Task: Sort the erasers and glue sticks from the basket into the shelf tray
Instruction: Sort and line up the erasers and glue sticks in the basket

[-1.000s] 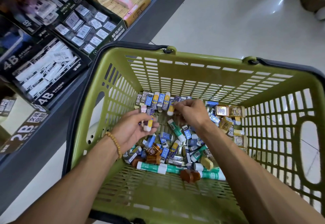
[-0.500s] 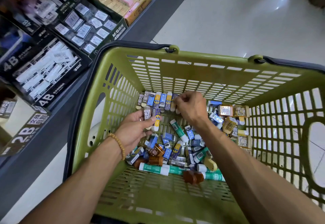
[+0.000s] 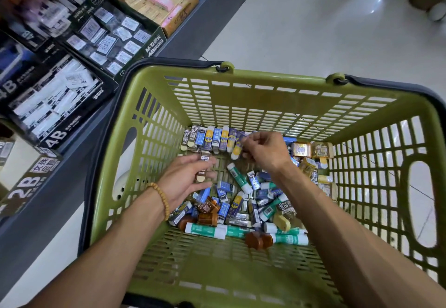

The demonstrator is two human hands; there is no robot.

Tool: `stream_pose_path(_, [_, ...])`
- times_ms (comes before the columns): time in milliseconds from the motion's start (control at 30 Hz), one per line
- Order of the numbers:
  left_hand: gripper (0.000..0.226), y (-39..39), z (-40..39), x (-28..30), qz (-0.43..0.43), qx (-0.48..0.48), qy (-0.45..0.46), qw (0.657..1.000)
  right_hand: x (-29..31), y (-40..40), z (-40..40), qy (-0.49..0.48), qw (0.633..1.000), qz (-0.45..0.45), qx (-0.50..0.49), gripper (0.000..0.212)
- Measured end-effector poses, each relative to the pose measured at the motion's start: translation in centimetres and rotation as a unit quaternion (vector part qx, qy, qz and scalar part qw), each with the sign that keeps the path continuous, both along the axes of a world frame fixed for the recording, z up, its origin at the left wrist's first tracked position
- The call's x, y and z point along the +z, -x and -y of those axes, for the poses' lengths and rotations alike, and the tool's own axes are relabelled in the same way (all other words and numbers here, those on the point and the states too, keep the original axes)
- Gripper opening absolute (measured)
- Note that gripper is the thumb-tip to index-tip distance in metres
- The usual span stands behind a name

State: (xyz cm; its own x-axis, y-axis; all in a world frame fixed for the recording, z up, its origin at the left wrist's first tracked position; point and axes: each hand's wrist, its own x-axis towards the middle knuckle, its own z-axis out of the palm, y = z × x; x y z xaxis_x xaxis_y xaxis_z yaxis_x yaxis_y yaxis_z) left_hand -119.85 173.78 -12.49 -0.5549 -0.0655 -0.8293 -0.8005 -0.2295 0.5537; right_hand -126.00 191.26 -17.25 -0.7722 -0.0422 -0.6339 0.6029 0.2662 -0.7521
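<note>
Since half a second back: left hand [image 3: 185,179] slid toward 12 o'clock, fingers loosely round a sleeved eraser [image 3: 203,166], long axis 12–6. Nearer, at 6: smooth cylindrical glue sticks [image 3: 206,230] crosswise in green slatted basket [image 3: 241,75]. Farther: right hand [image 3: 264,152] pinching upright eraser row [image 3: 212,138]. Shelf tray [image 3: 58,104] at 10.

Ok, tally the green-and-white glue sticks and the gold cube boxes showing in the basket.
Green-and-white glue sticks: 5 in plain view; the pile may hide more
Gold cube boxes: 2
Total: 7
</note>
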Motion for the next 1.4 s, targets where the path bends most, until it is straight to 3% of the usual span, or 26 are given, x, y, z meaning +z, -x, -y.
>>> stream_pose_path(67, [0.062,-0.3,0.2,-0.4,0.004,-0.033,0.019,0.999,-1.3,0.7,0.1,-0.061,0.998,-0.020,-0.011,0.019])
stream_pose_path(100, [0.048,-0.3,0.2,-0.4,-0.001,-0.055,0.046,0.997,-1.8,0.9,0.4,-0.083,0.996,-0.027,-0.010,0.019])
stream_pose_path(133, [0.050,-0.3,0.3,-0.6,-0.005,-0.073,0.076,0.994,-2.2,1.1,0.7,-0.102,0.994,-0.033,-0.007,0.020])
stream_pose_path(233, [0.027,-0.3,0.6,-0.9,-0.016,-0.082,0.131,0.988,-3.0,1.5,1.7,-0.137,0.989,-0.049,-0.015,0.022])
stream_pose_path(367, [0.026,-0.1,0.7,-0.8,-0.018,-0.080,0.134,0.988,-3.4,1.2,1.7,-0.146,0.987,-0.064,-0.013,0.009])
stream_pose_path(467, [0.029,-0.1,0.5,-0.5,-0.027,-0.074,0.116,0.990,-3.6,1.1,1.5,-0.163,0.985,-0.059,0.014,0.017])
stream_pose_path(533, [0.030,0.0,0.4,-0.3,-0.035,-0.055,0.106,0.992,-2.8,1.0,1.6,-0.185,0.979,-0.084,0.015,0.011])
stream_pose_path(633, [0.025,0.2,0.4,-0.1,-0.047,-0.029,0.096,0.994,-0.1,0.0,1.8,-0.101,0.989,-0.088,0.058,0.020])
stream_pose_path(700, [0.021,0.3,0.4,0.2,-0.062,-0.019,0.096,0.993,2.0,-1.0,1.7,0.037,0.991,0.002,0.132,0.023])
stream_pose_path(767, [0.020,0.3,0.3,0.5,-0.078,-0.028,0.096,0.992,3.1,-1.7,1.4,0.108,0.974,0.059,0.191,0.017])
stream_pose_path(967, [0.024,0.4,-0.7,-0.3,-0.100,-0.161,0.140,0.972,3.8,-1.9,-0.9,0.059,0.982,0.014,0.178,0.010])
stream_pose_path(1100, [0.039,0.0,-1.6,-2.5,-0.110,-0.373,0.179,0.904,3.4,-1.9,-3.5,0.042,0.992,0.008,0.118,0.013])
stream_pose_path(1167, [0.053,-0.2,-2.1,-3.7,-0.106,-0.497,0.199,0.838,3.1,-1.9,-4.5,0.029,0.995,0.004,0.090,0.016])
stream_pose_path(1267, [0.077,-0.5,-3.0,-4.9,-0.114,-0.665,0.241,0.698,2.7,-2.0,-5.3,0.028,0.997,-0.002,0.069,0.014])
stream_pose_path(1333, [0.089,-0.7,-3.6,-5.3,-0.112,-0.716,0.237,0.647,2.4,-2.1,-5.6,0.029,0.998,-0.002,0.062,0.010])
stream_pose_path(1400, [0.094,-0.9,-4.2,-5.5,-0.115,-0.738,0.231,0.624,2.1,-2.2,-5.7,0.031,0.998,-0.004,0.055,0.009])
